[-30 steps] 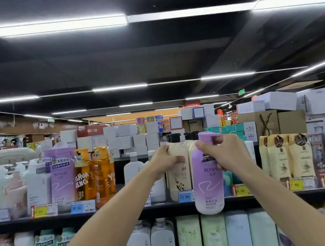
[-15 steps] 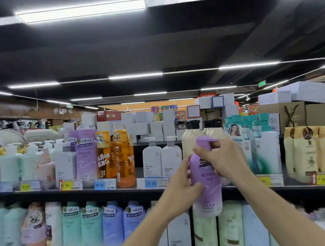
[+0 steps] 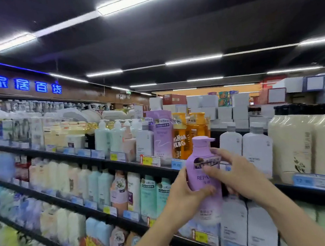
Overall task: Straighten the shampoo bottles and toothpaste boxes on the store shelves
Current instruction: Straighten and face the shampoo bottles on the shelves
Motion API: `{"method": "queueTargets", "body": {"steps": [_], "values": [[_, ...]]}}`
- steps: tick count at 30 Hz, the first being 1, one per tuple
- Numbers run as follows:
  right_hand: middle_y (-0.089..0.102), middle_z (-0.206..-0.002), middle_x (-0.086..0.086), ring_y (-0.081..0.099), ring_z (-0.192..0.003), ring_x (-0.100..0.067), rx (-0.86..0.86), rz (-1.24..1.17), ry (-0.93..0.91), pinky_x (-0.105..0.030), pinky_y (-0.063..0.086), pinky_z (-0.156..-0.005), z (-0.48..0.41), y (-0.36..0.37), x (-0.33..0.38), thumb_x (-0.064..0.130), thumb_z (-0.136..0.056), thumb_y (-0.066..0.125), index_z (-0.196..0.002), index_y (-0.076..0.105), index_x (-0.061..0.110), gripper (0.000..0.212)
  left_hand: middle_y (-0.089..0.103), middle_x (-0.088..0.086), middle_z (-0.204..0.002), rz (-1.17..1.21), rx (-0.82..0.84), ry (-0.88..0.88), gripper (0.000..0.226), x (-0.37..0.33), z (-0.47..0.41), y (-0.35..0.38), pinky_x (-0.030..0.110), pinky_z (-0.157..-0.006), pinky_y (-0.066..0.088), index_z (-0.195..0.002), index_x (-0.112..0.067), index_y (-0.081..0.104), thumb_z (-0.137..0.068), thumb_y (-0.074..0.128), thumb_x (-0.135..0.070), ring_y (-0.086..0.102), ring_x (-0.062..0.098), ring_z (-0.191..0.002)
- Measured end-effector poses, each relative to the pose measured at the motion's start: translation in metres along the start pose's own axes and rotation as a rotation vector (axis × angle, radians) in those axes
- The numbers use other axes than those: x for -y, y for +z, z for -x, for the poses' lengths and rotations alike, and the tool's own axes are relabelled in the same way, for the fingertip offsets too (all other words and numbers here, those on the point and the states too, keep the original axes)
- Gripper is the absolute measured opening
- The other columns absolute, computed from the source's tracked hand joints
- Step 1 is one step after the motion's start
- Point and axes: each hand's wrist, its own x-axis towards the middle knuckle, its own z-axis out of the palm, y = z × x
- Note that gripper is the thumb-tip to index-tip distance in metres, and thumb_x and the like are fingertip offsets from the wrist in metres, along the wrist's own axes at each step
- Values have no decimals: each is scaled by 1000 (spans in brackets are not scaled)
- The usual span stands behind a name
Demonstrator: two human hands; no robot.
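Observation:
I hold a purple pump shampoo bottle (image 3: 202,170) upright in the air in front of the top shelf (image 3: 134,167). My left hand (image 3: 185,198) grips its body from the left, thumb across the front. My right hand (image 3: 237,175) holds it from the right, fingers spread over the label near the neck. A matching purple box (image 3: 162,137) and orange bottles (image 3: 189,138) stand on the top shelf just left of the bottle. Two white bottles (image 3: 246,150) stand behind my right hand.
Large cream bottles (image 3: 308,143) fill the top shelf at right. Pale green, pink and white bottles (image 3: 117,135) line it further left. Lower shelves (image 3: 99,213) carry rows of teal, white and blue bottles with price tags. White boxes (image 3: 224,106) are stacked behind.
The view has swung left and the shelves now run off diagonally. The purple bottle has come down and left from the cream bottles, and my left hand has gone from touching it to gripping its body.

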Motion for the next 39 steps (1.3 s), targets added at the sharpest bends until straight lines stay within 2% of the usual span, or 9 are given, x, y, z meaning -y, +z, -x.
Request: {"method": "queueTargets", "body": {"steps": [3,8,14,18,21,24,28,36,39], "values": [[70,-64,17,54,-41,2,66,-57,16,-14,40,-42,-19,30,3,25,-83,80,-113,68,25,32,71,-2,-122,-49,115,39,58,1,-9,-43,46,-98,54,-129,-30,57,-78,82,-18,68,18,-112],[77,-94,17,73,-86,-3,-40,31,20,-33,57,-82,-56,66,13,43,-69,89,-106,72,32,41,72,-3,-121,-158,358,71,46,-15,-48,-127,38,-101,53,-131,-20,62,-87,78,-19,67,18,-115],[76,-89,18,71,-79,1,-247,48,23,-21,56,-67,-80,81,30,35,-70,89,-101,69,34,37,64,-9,-126,-584,-73,402,34,-61,-157,-176,28,-102,48,-128,-25,63,-96,63,-36,60,8,-114],[74,-85,27,70,-75,5,-332,71,24,-15,52,-63,-89,81,37,39,-70,88,-101,67,39,37,51,3,-146,-945,-43,544,40,-81,-220,-158,39,-112,34,-139,-19,56,-103,49,-34,41,24,-138],[75,-93,23,72,-83,0,-349,64,51,-32,60,-78,-94,75,36,45,-68,88,-103,68,39,41,65,10,-127,-1157,62,330,34,-83,-251,-151,40,-93,49,-120,-12,65,-104,45,-33,59,28,-114],[76,-96,18,73,-86,-4,-355,69,46,-38,61,-81,-97,70,35,45,-68,88,-106,69,35,44,68,8,-103,-1083,116,199,31,-75,-264,-149,31,-74,43,-108,-7,69,-101,48,-29,62,25,-91],[73,-89,28,71,-78,3,-385,90,15,-16,55,-66,-99,67,41,39,-72,87,-103,68,36,37,71,5,-82,-869,135,181,28,-71,-263,-154,31,-63,56,-91,-6,73,-98,62,-31,66,19,-68],[70,-98,17,69,-83,1,-344,52,-30,-15,53,-65,-121,56,65,44,-78,80,-103,59,42,33,70,2,-100,-778,-2,386,23,-122,-224,-184,16,-57,39,-104,-11,71,-101,56,-29,57,2,-74],[71,-101,13,70,-88,-5,-325,45,-49,-24,58,-72,-135,58,71,47,-79,78,-108,60,39,35,69,-2,-100,-737,-92,460,25,-155,-209,-206,20,-65,47,-110,-17,70,-101,53,-34,57,0,-82]]}}
